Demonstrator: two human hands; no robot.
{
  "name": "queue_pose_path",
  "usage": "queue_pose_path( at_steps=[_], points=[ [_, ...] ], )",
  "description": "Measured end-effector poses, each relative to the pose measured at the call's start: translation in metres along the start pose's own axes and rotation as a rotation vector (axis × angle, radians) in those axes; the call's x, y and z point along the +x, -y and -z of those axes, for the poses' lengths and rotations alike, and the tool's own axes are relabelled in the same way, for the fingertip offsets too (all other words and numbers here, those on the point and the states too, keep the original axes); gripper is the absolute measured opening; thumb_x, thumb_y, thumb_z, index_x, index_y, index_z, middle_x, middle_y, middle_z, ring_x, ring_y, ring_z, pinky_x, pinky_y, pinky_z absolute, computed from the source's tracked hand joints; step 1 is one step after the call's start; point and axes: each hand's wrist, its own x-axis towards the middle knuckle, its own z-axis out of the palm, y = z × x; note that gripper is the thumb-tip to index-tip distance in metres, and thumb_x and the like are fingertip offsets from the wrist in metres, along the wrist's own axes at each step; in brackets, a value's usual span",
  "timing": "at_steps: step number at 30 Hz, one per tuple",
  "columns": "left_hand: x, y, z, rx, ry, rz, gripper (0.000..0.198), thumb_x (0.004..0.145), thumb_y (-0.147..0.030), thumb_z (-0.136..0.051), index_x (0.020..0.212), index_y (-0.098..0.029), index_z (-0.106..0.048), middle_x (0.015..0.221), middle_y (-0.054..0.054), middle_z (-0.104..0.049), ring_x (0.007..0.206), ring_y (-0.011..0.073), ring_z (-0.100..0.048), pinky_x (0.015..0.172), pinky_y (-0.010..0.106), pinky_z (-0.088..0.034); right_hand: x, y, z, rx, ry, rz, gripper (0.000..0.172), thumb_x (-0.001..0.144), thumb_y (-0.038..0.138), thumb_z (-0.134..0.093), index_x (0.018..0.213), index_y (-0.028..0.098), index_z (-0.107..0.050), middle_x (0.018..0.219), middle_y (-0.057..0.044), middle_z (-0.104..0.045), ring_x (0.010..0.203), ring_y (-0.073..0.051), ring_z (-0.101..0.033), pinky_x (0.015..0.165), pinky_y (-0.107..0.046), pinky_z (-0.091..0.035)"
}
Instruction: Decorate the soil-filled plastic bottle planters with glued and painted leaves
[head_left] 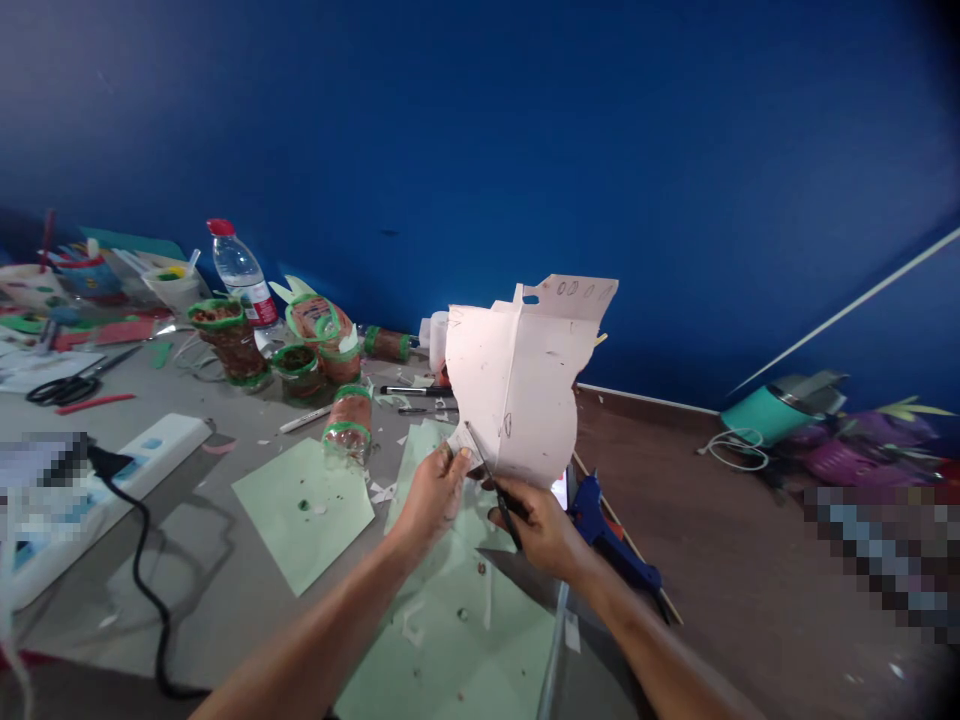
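My left hand (439, 490) pinches the lower left corner of a large white sheet of paper or card (536, 380). The sheet stands upright, with a crease down its middle, wavy cut edges and small pencilled ovals. My right hand (544, 530) is closed around dark-handled scissors (508, 517). Their blades point up and to the left, at the sheet's lower edge close to my left thumb. How far the blades are parted I cannot tell. Below both hands lies a pale green sheet (450, 640) with scraps and small dark marks on it.
A blue glue gun (611, 535) lies right of my right hand. Brown jars with green rims (349, 420), a red-capped bottle (244, 275), a marker (412, 390) and another pair of scissors (64, 388) are leftward. A white power strip (161, 455) with a black cord (142, 570) sits at left.
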Motion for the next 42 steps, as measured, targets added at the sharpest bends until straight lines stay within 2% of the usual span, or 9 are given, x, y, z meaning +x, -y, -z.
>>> queue_pose_path(
  at_steps=[10, 14, 20, 24, 28, 33, 37, 42],
  points=[
    [0.0, -0.002, 0.003, 0.044, 0.036, -0.042, 0.03, 0.079, -0.046, -0.05, 0.067, -0.018, -0.051, 0.062, -0.002, -0.051, 0.06, 0.0139, -0.045, 0.06, 0.025, -0.036, -0.001, 0.006, -0.001, 0.039, -0.005, -0.044, 0.027, 0.083, 0.037, -0.057, 0.1, 0.017, -0.064, 0.071, -0.001, -0.055, 0.069, -0.016, -0.052, 0.066, -0.026, -0.046],
    [0.001, 0.001, 0.004, 0.115, 0.044, -0.039, 0.027, 0.08, -0.042, -0.049, 0.069, -0.018, -0.051, 0.066, -0.001, -0.053, 0.063, 0.0143, -0.046, 0.062, 0.026, -0.036, -0.003, -0.002, -0.002, 0.097, -0.01, -0.09, 0.035, 0.08, 0.043, -0.062, 0.101, 0.014, -0.064, 0.074, -0.002, -0.057, 0.066, -0.014, -0.051, 0.064, -0.026, -0.046],
    [-0.006, -0.004, 0.002, 0.209, 0.092, -0.011, 0.025, 0.081, -0.038, -0.05, 0.065, -0.019, -0.05, 0.058, -0.003, -0.047, 0.057, 0.0134, -0.043, 0.056, 0.025, -0.033, -0.003, -0.004, -0.002, 0.217, 0.003, -0.156, 0.047, 0.077, 0.046, -0.066, 0.111, 0.014, -0.063, 0.082, -0.005, -0.062, 0.075, -0.016, -0.056, 0.07, -0.028, -0.049],
    [-0.006, -0.004, 0.003, 0.191, 0.119, -0.016, 0.024, 0.08, -0.039, -0.05, 0.067, -0.018, -0.051, 0.061, -0.002, -0.049, 0.059, 0.0138, -0.044, 0.058, 0.025, -0.034, -0.003, 0.001, -0.001, 0.222, 0.012, -0.143, 0.047, 0.077, 0.046, -0.067, 0.112, 0.015, -0.064, 0.089, -0.007, -0.065, 0.084, -0.02, -0.059, 0.08, -0.034, -0.049],
    [-0.005, -0.004, 0.003, 0.216, 0.126, 0.009, 0.026, 0.078, -0.041, -0.051, 0.065, -0.018, -0.049, 0.058, -0.003, -0.044, 0.057, 0.0127, -0.04, 0.056, 0.024, -0.032, -0.003, 0.001, 0.002, 0.213, 0.027, -0.106, 0.045, 0.078, 0.044, -0.066, 0.114, 0.016, -0.063, 0.097, -0.009, -0.066, 0.092, -0.023, -0.059, 0.087, -0.037, -0.047],
    [-0.006, -0.004, 0.003, 0.236, 0.141, 0.037, 0.026, 0.079, -0.043, -0.047, 0.067, -0.019, -0.046, 0.058, -0.004, -0.039, 0.055, 0.0117, -0.037, 0.053, 0.024, -0.029, -0.002, 0.0, 0.001, 0.18, 0.017, -0.094, 0.045, 0.079, 0.045, -0.065, 0.111, 0.014, -0.064, 0.081, -0.005, -0.062, 0.08, -0.019, -0.056, 0.078, -0.032, -0.048],
    [-0.005, -0.002, 0.002, 0.252, 0.147, 0.033, 0.024, 0.08, -0.04, -0.044, 0.067, -0.02, -0.042, 0.058, -0.005, -0.037, 0.056, 0.0114, -0.035, 0.053, 0.024, -0.028, -0.001, 0.005, -0.001, 0.209, 0.008, -0.089, 0.046, 0.08, 0.05, -0.062, 0.106, 0.012, -0.064, 0.062, 0.001, -0.048, 0.068, -0.016, -0.048, 0.067, -0.028, -0.045],
    [-0.003, 0.0, 0.003, 0.287, 0.112, 0.026, 0.027, 0.079, -0.042, -0.045, 0.064, -0.02, -0.041, 0.057, -0.005, -0.035, 0.055, 0.0109, -0.033, 0.053, 0.025, -0.027, 0.0, 0.004, -0.001, 0.193, 0.006, -0.11, 0.044, 0.08, 0.05, -0.061, 0.102, 0.012, -0.064, 0.061, 0.004, -0.041, 0.06, -0.012, -0.039, 0.061, -0.025, -0.039]
  ],
)
